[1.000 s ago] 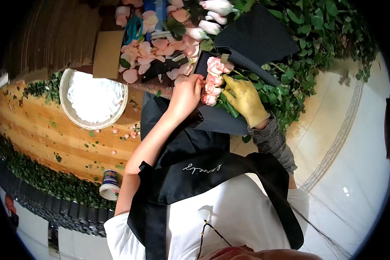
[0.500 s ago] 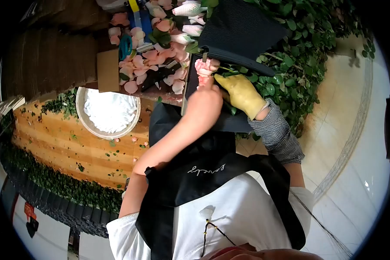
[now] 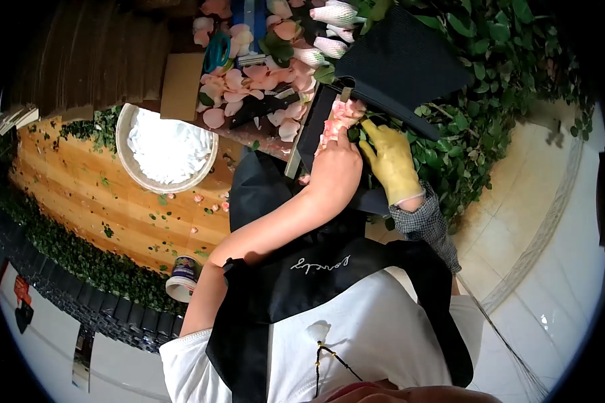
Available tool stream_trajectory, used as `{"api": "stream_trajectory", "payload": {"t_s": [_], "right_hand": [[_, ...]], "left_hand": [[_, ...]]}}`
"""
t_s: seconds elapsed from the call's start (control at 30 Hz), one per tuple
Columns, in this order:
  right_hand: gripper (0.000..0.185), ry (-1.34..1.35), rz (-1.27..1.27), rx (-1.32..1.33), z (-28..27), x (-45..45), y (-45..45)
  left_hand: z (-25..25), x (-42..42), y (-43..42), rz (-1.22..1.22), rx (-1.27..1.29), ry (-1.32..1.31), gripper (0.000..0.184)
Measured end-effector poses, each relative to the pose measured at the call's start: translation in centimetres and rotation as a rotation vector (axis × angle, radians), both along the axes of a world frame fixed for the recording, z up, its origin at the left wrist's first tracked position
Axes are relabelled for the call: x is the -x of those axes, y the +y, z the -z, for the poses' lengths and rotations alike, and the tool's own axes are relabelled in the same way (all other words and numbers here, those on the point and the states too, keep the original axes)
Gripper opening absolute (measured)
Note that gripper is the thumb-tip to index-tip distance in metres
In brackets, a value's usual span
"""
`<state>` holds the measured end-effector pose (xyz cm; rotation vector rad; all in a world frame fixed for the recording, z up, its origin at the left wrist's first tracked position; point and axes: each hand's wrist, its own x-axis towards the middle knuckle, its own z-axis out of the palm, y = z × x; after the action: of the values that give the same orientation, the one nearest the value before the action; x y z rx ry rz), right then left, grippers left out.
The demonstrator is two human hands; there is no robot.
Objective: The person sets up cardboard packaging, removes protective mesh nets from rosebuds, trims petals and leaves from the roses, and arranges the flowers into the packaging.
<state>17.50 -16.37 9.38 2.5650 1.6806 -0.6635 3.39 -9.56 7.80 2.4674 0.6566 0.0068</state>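
A pink rose (image 3: 348, 111) with ruffled petals lies over a dark ledge near the top centre. My bare left hand (image 3: 338, 163) has its fingers closed on the rose's lower petals. Just to the right, my right hand (image 3: 390, 158) wears a yellow glove. Its fingers are stretched and apart beside the rose, close to green leaves. Whether the glove touches a stem is hard to make out. Loose pink petals (image 3: 235, 84) lie scattered on the worktop to the left. Several pale rosebuds in white netting (image 3: 333, 15) are at the top.
A white tub (image 3: 212, 158) filled with white pieces stands on the left. Dense leafy stems (image 3: 477, 114) crowd the right side, beside a black panel (image 3: 403, 57). Teal tape (image 3: 217, 52) sits among the petals. A small cup (image 3: 181, 279) lies below the tub.
The view has shifted. My left fingers have moved along the rose's petals, and the gloved fingers have gone from curled together to more spread.
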Motion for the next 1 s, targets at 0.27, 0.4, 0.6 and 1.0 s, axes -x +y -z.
{"api": "stream_trajectory", "payload": {"t_s": [0.27,0.4,0.6,1.0], "right_hand": [[0.025,-0.021,-0.096,-0.102,1.4,-1.1,0.6],[0.033,-0.038,-0.16,0.025,0.6,-1.4,0.4],[0.039,-0.029,-0.134,0.05,0.8,-1.0,0.4],[0.04,0.36,0.295,-0.271,-1.6,0.5,0.9]], "left_hand": [[0.2,-0.2,-0.3,-0.032,0.01,0.039,0.019],[-0.2,0.9,7.2,-0.047,0.771,0.03,0.028],[6.6,-0.4,6.3,-0.3,0.409,-0.338,0.059],[8.5,-0.9,4.1,-0.367,0.447,-0.426,0.048]]}}
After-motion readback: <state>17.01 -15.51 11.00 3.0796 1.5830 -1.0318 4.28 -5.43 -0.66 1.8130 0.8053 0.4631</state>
